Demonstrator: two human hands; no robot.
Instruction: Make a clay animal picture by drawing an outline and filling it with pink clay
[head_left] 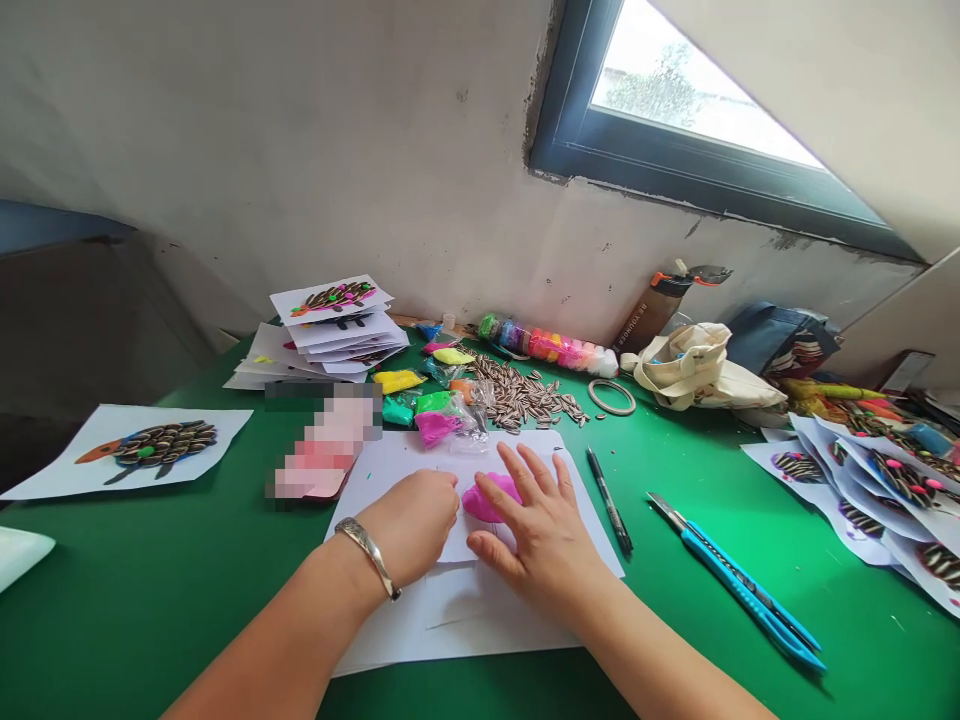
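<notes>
White paper sheets [465,625] lie on the green table, with a flattened patch of magenta clay [480,503] on the top one. My right hand [544,525] is spread over the right part of the clay, its fingers apart and pointing away from me. Just left of the clay, my left hand [418,525] is closed and rests on the paper; what its fingers hold, if anything, is hidden. A silver bracelet [367,556] circles my left wrist. Small bags of coloured clay, one of them magenta [438,428], lie beyond the paper.
Sunflower seeds [517,392] are heaped behind the sheets. To the right are a black pen [609,500], a blue utility knife [739,580] and a tape ring [611,397]. Seed pictures lie left [225,412] and right [847,540]. A brown bottle [651,312] and cloth bag [686,368] stand behind.
</notes>
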